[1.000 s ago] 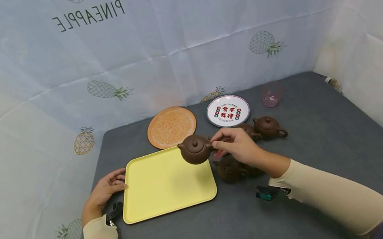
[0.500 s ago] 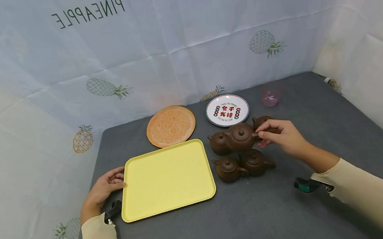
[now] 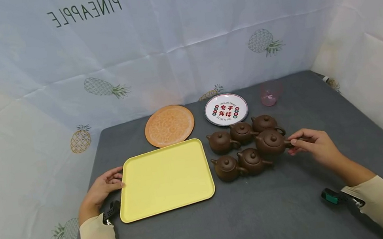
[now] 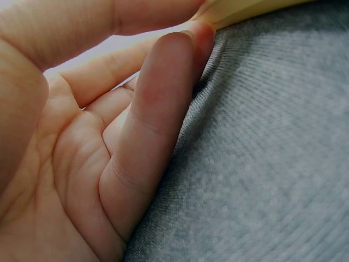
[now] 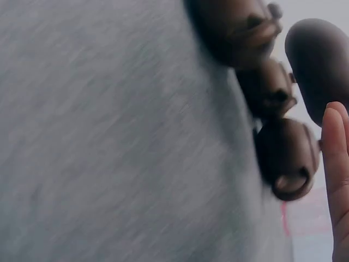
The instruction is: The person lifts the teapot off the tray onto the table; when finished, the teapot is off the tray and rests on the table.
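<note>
My right hand point(image 3: 311, 144) pinches the handle of a brown clay teapot point(image 3: 270, 141), lifted above the grey table. Beneath and left of it several matching teapots stand close together in two rows, among them a front-left teapot point(image 3: 227, 168) and a back-right teapot point(image 3: 264, 123). In the right wrist view the held teapot point(image 5: 319, 65) is above my fingers point(image 5: 336, 147), apart from the standing ones. At the yellow tray's point(image 3: 165, 181) left edge, my left hand point(image 3: 101, 188) holds the rim between thumb and fingers. The left wrist view shows only a strip of the tray point(image 4: 245, 11).
Behind the tray lies a round orange mat point(image 3: 169, 126). A white plate with red characters point(image 3: 226, 109) stands to its right, and a clear pink cup point(image 3: 270, 94) farther right. Pineapple-print cloth point(image 3: 169, 58) walls the table's back and sides.
My right hand has carried the teapot from over the tray's right edge rightward, past the standing teapots, to their right end. My left hand stays at the tray's edge.
</note>
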### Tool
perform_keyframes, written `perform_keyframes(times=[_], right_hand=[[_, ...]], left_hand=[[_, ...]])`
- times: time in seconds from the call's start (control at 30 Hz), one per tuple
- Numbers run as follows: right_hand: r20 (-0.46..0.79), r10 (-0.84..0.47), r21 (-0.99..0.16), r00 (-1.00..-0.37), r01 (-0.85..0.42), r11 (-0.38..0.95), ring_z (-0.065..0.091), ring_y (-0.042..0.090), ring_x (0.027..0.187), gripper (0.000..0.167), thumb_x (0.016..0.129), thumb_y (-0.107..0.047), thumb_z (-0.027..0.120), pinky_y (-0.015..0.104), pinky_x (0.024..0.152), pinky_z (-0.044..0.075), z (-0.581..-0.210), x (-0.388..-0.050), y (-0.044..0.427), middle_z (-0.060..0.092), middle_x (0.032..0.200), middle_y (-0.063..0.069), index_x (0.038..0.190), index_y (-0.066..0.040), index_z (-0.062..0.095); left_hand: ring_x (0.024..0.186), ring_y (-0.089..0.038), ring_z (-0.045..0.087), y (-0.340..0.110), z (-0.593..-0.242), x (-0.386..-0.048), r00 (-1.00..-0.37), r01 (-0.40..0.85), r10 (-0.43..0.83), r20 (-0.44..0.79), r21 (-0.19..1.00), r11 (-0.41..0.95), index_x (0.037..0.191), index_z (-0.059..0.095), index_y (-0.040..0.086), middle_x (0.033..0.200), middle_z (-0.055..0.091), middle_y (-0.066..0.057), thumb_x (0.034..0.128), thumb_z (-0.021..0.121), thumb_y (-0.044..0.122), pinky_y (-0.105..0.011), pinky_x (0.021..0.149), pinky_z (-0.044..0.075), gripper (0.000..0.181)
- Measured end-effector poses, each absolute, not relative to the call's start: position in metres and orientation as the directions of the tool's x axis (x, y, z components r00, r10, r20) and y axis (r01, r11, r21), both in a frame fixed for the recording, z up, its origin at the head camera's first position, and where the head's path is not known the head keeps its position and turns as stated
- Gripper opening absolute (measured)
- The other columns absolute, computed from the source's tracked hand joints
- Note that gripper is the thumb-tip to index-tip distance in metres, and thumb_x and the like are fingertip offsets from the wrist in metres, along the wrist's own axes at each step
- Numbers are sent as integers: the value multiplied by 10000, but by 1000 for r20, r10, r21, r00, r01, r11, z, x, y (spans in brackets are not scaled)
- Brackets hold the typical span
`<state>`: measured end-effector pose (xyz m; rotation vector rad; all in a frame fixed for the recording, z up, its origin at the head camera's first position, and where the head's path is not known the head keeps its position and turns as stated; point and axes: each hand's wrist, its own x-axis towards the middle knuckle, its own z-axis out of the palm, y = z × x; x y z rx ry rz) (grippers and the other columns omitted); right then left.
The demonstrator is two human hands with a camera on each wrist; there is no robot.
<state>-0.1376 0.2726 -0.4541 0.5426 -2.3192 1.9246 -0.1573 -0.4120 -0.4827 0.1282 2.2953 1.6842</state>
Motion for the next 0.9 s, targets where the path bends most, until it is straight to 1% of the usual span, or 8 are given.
perform_keyframes(times=[0.13,0.3,0.4,0.53,0.7,0.9], right_hand=[[274,-225,-938,-935,-311,152,696,210,715,122,955,83,537,345,633,567,-463,-137,280,673,897,88,1005,175,599],[236,-238,-951,-942,-274,145,699,243,725,140,956,71,546,363,634,568,-474,-136,287,675,907,138,1025,183,593],[215,-246,-954,-945,-257,152,699,272,725,149,957,64,550,373,636,568,-480,-136,291,675,911,162,1031,186,591],[184,-252,-959,-950,-230,167,699,276,729,161,964,42,553,389,636,568,-487,-135,295,674,917,169,1032,182,593],[155,-261,-966,-953,-201,161,695,290,746,181,971,21,553,400,644,568,-491,-135,298,651,933,194,1044,184,580],[138,-273,-967,-952,-189,171,697,284,747,180,972,19,552,397,645,569,-491,-136,298,660,939,189,1055,176,576]], left_hand=[[850,-106,630,-415,-484,-158,-954,-88,249,-169,948,307,1454,276,-132,1096,556,-133,872,683,-44,-255,731,537,717],[856,-113,632,-413,-482,-157,-953,-94,244,-178,943,320,1459,285,-117,1112,550,-151,876,692,-15,-258,738,536,719],[858,-112,630,-411,-481,-158,-951,-97,253,-180,946,310,1463,272,-120,1117,543,-166,880,681,-31,-256,740,535,718],[850,-111,631,-411,-483,-159,-951,-92,256,-175,947,308,1457,283,-123,1109,547,-159,877,678,-43,-255,736,536,706],[857,-117,636,-410,-483,-158,-954,-95,238,-185,934,345,1460,297,-109,1123,547,-165,884,687,-9,-260,739,538,702],[854,-119,639,-411,-482,-157,-956,-98,229,-184,935,342,1458,299,-112,1125,549,-172,883,687,-12,-262,734,539,701]])
